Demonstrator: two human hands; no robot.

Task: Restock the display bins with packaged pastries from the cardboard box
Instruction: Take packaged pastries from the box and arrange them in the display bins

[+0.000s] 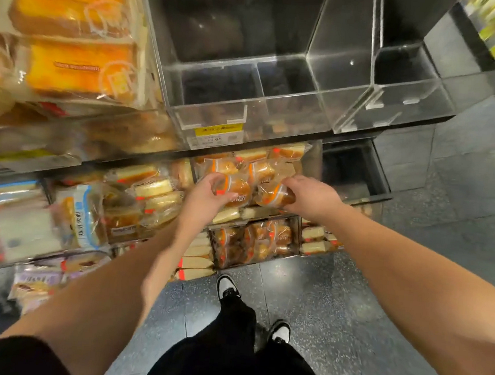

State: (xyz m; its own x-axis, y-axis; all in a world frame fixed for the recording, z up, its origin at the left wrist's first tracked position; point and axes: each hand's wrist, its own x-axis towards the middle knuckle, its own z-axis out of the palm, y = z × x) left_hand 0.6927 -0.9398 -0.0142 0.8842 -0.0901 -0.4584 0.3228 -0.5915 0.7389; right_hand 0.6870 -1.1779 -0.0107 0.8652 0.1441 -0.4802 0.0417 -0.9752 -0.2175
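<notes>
Black trousers [226, 350] and two black-and-white shoes [228, 287] are closest, standing on a speckled grey floor [347, 330]. Both bare arms reach out to a clear bin [312, 163] in the middle row of the display.

That bin is full of round buns [261, 169], each golden brown and sealed in a shiny see-through bag with orange bands. The left hand [206, 194] has its grip curled round one bun pack [237, 189], thumb under and fingers over the top. The right hand [308, 194] has its grip closed on another bun pack [272, 194] just beside the first. Both packs sit on top of the pile in the bin.

Above it is a clear bin with a yellow and white price tag [217, 138]; the number looks like 13.90, but it is blurry. To the left lie yellow cake slices [153, 188] with red marks. A blue-edged pack [80, 217] has writing too small to read. Big orange cakes [71, 64] fill the top left bin.
</notes>
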